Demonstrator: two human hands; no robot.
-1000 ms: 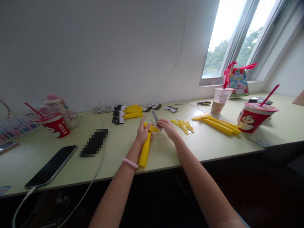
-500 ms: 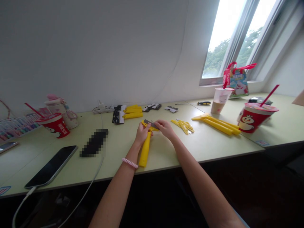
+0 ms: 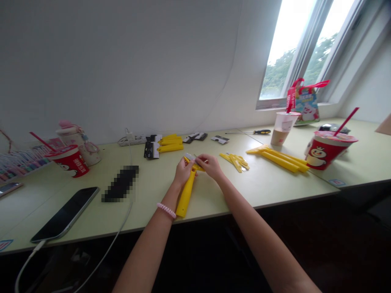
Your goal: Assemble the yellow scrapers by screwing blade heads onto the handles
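Pale green laminate bench (image 3: 259, 191), bright yellow plastic scraper handle (image 3: 186, 194) near its front edge, coiled pink bracelet (image 3: 166, 210), red paper cup with white snowman print (image 3: 324, 151) toward the right end, black-and-yellow screwdriver (image 3: 262, 132) along the back edge

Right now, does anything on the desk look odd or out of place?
Yes, a pixelated dark patch on the desk, left of the left hand gripping the yellow scraper. It hides whatever lies there, so I cannot tell what it is. Nothing else stands out.
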